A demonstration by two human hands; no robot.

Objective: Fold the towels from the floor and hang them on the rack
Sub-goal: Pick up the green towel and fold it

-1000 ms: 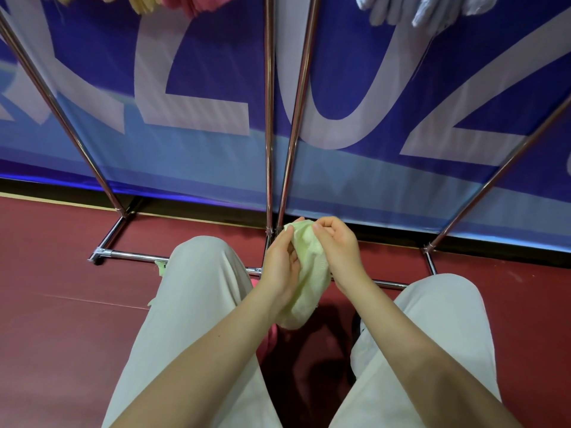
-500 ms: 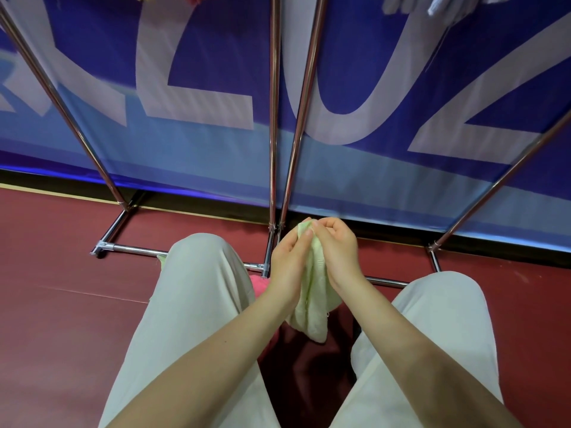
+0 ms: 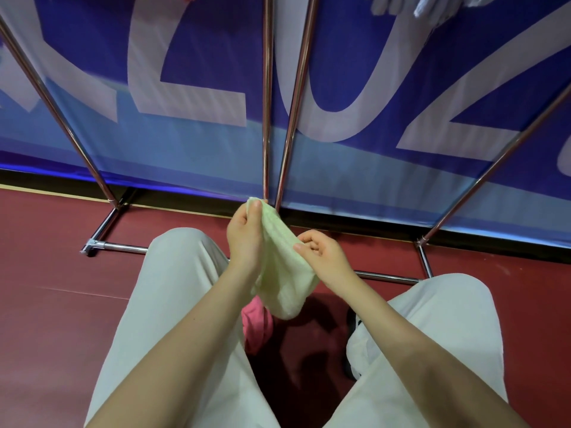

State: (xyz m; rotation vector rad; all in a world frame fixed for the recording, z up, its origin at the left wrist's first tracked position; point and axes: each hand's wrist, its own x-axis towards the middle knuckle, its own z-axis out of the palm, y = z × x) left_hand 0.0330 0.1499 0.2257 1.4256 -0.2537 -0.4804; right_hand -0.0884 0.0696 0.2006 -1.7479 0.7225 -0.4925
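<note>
Now pulled apart – left hand (image 3: 247, 233) lifted toward the rack's twin centre poles (image 3: 285, 118), pinching the top corner of the pale green towel (image 3: 284, 273), right hand (image 3: 321, 251) drawn away and lower, fingers curled round the opposite edge. Half a second ago both held together at the cloth's top, the towel bunched narrow below them; now spread wider between the two grips, sagging in a pouch under them, above the floor (image 3: 61, 304) and just in front of the rack's base bar (image 3: 123, 248). Looks like opening out to find the edges before a proper fold – so folding only begun, hanging not yet started. Pink towel (image 3: 256, 329) lying on the floor beneath the green one, near the left knee, left to do. Above the rack's poles, hems of cloth already hung: pale lavender pieces (image 3: 426, 4) at the top, right of the centre poles. Blue banner (image 3: 185, 72) directly behind the rack.
</note>
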